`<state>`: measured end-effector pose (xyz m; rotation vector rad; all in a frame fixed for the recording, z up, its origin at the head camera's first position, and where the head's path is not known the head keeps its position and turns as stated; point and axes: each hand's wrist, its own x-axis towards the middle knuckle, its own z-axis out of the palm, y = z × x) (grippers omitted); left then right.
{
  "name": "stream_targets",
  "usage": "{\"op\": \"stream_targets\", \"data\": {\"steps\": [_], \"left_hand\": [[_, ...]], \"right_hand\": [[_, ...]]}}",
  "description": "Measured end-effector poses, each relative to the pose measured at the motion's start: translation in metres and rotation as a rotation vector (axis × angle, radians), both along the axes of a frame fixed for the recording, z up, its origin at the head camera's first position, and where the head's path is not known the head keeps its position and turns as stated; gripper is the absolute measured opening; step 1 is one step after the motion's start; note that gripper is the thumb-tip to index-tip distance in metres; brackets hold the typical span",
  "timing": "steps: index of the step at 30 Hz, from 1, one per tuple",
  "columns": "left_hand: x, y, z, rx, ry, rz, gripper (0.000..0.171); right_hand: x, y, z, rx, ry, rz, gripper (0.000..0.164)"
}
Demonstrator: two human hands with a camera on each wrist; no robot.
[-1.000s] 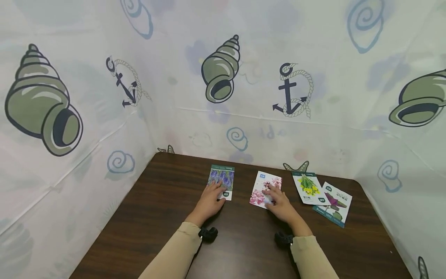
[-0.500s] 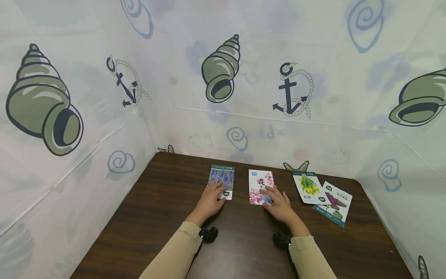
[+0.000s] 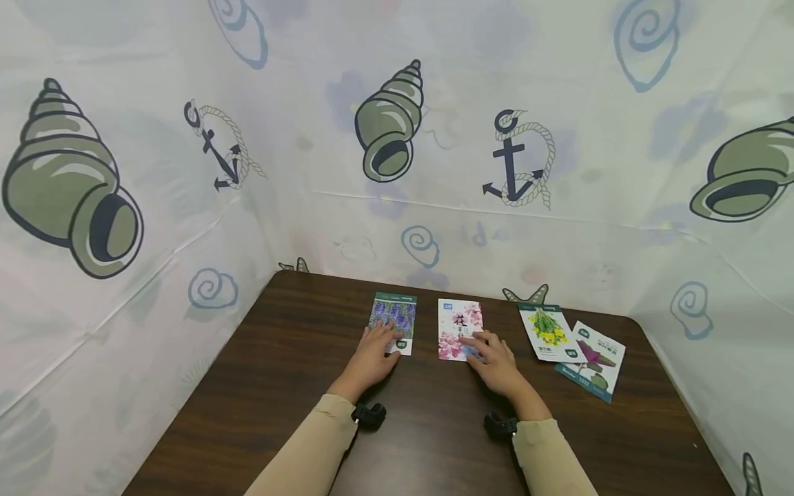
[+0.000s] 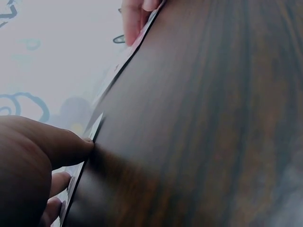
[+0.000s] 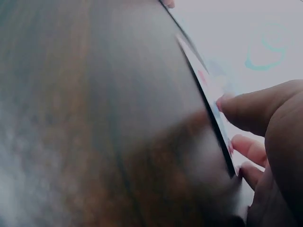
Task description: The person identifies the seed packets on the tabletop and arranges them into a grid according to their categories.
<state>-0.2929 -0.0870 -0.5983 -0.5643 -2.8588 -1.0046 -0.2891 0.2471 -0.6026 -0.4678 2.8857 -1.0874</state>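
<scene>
In the head view, a seed packet with purple-blue flowers (image 3: 395, 311) lies flat near the table's back edge. My left hand (image 3: 371, 356) rests on its lower part, fingers extended; in the left wrist view, the thumb (image 4: 66, 144) touches its near edge. To its right is a white seed packet with pink blossoms (image 3: 451, 324). The fingertips of my right hand (image 3: 498, 363) lie on its lower right part. In the right wrist view, this pink packet (image 5: 202, 80) lies against the tabletop under my thumb and fingertips.
Farther right, a yellow-flower seed packet (image 3: 546, 337) overlaps a packet with a purple flower (image 3: 603, 359), which lies at a slant. All rest on a dark wooden table (image 3: 273, 358). A patterned cloth wall (image 3: 459, 158) rises behind and along both sides.
My right hand has slid the pink-blossom packet left and slightly back, and the packet has turned from slanted to nearly straight. My left hand and its packet have stayed put.
</scene>
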Motion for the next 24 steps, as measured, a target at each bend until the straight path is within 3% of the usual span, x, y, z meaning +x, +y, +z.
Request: {"op": "stream_targets", "data": {"steps": [9,17,24], "left_hand": [[0.002,-0.002,0.000,0.012,0.015,-0.018,0.041],[0.000,0.001,-0.002,-0.024,-0.008,-0.036,0.047],[-0.004,0.001,-0.006,-0.056,-0.009,-0.025,0.046]], "right_hand": [[0.002,-0.002,0.002,0.055,-0.040,0.010,0.049],[0.003,0.006,-0.008,-0.022,0.031,0.036,0.047],[0.005,0.006,0.000,-0.053,0.040,0.065,0.048]]}}
